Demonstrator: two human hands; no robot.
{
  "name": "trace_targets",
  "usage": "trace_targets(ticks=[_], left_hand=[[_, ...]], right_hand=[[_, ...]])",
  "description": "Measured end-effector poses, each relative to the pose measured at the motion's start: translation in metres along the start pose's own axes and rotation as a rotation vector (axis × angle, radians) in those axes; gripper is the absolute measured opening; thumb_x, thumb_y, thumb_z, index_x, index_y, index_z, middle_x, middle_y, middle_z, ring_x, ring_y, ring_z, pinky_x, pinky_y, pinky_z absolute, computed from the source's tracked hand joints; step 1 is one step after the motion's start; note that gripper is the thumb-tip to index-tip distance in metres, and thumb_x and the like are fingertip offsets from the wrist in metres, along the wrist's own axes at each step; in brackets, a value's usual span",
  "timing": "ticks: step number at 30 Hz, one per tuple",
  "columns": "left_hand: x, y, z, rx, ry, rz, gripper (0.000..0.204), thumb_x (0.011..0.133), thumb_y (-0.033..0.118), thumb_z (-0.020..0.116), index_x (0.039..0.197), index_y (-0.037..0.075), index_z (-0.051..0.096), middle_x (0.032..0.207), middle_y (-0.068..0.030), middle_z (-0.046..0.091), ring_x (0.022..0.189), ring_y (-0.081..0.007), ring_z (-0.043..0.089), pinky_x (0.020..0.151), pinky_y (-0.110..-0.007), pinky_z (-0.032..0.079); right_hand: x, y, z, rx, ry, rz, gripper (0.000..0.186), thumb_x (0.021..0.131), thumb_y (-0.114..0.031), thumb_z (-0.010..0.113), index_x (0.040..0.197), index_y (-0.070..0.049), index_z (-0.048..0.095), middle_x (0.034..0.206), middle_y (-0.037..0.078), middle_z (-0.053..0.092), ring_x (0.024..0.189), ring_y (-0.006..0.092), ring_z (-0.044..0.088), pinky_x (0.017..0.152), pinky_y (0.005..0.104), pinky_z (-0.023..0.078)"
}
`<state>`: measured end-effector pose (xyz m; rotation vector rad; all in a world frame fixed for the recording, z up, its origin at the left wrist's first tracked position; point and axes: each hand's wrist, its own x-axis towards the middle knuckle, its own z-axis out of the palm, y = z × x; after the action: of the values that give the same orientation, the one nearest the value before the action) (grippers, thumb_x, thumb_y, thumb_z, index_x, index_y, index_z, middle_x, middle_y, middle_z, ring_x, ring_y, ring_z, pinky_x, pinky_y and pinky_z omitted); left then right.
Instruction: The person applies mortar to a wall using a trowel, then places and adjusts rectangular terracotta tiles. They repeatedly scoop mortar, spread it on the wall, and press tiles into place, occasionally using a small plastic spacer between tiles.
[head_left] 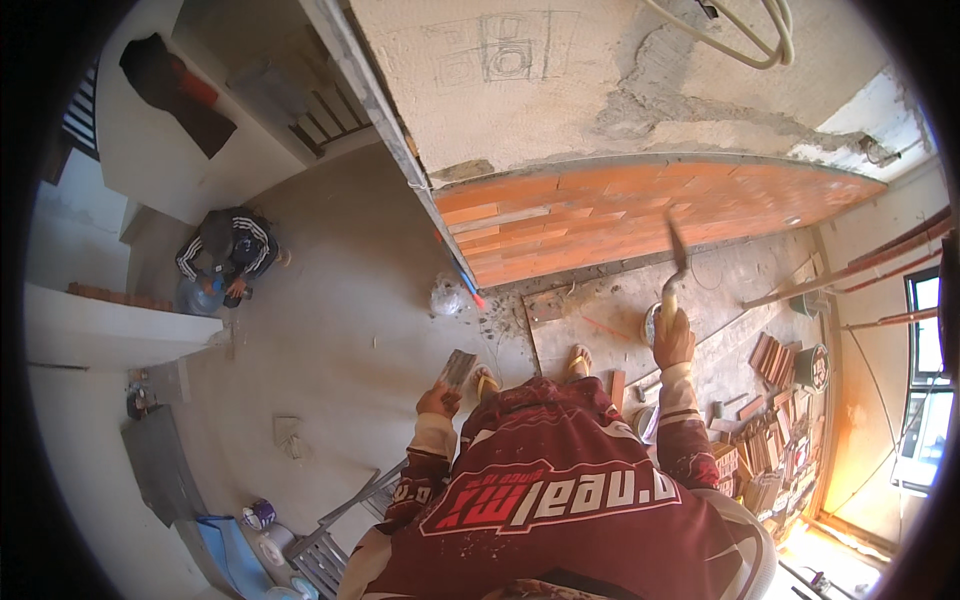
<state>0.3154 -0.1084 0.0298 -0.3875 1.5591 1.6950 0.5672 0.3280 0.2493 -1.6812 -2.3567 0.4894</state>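
My right hand (675, 338) is closed round the pale handle of a pointed trowel (679, 246), whose blade points toward the wall. Below the rough plaster runs a band of orange brick tiles (620, 222), and the trowel tip appears in front of it. My left hand (439, 400) grips a flat, rectangular grey-brown piece (458, 369), held low near my left foot; it may be a mortar-smeared tile, but I cannot tell for sure. Partly hidden behind my right hand is a round bucket (652, 322).
Stacked brick tiles (775, 450) and a dark bucket (811, 367) stand at right. A board (546, 306) lies before the wall, near a clear plastic bag (447, 296). At far left a person (230, 250) crouches over a large bottle. A grey metal ladder (340, 545) is at lower left.
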Motion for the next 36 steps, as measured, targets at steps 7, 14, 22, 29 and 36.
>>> trace_targets(ticks=[7,14,22,29,36], left_hand=[[-0.023,0.087,0.064,-0.113,0.086,-0.181,0.019,0.091,0.018,0.061,0.109,0.013,0.06,0.081,-0.004,0.066,0.068,-0.0194,0.067,0.053,-0.032,0.05],[-0.023,0.093,0.059,-0.173,0.048,-0.164,0.015,0.092,0.017,0.059,0.104,0.01,0.059,0.081,-0.0046,0.065,0.068,-0.02,0.066,0.054,-0.033,0.05],[-0.022,0.039,0.029,-0.407,0.086,-0.195,0.016,0.091,0.015,0.06,0.105,0.008,0.058,0.083,-0.0082,0.065,0.068,-0.0235,0.068,0.05,-0.034,0.05],[-0.02,-0.006,-0.008,0.182,0.019,0.264,0.016,0.091,0.015,0.061,0.106,0.009,0.056,0.084,-0.0106,0.066,0.07,-0.0253,0.068,0.051,-0.035,0.051],[-0.032,0.049,0.021,-0.218,0.178,-0.167,0.014,0.092,0.017,0.061,0.104,0.011,0.057,0.084,-0.0096,0.066,0.073,-0.0245,0.068,0.055,-0.034,0.052]], right_hand=[[-0.032,-0.062,0.017,0.135,0.036,-0.359,0.043,0.087,-0.03,0.065,0.126,-0.015,0.056,0.098,0.015,0.068,0.083,0.0381,0.066,0.07,0.0473,0.053],[-0.013,-0.174,0.027,0.166,0.037,-0.702,0.055,0.082,-0.027,0.07,0.134,-0.02,0.052,0.087,0.01,0.065,0.072,0.0331,0.067,0.058,0.0448,0.053],[0.008,-0.209,0.048,0.112,-0.053,-0.69,0.059,0.083,-0.032,0.069,0.137,-0.019,0.047,0.088,0.013,0.065,0.073,0.0369,0.067,0.061,0.0483,0.053],[0.013,-0.173,0.038,0.288,0.059,-0.561,0.05,0.084,-0.032,0.068,0.129,-0.017,0.053,0.092,0.017,0.068,0.079,0.0389,0.067,0.066,0.0493,0.053],[-0.002,-0.011,0.062,-0.069,-0.351,-0.111,0.045,0.08,-0.039,0.064,0.103,0.001,0.065,0.095,0.029,0.066,0.088,0.0468,0.064,0.079,0.0513,0.051]])
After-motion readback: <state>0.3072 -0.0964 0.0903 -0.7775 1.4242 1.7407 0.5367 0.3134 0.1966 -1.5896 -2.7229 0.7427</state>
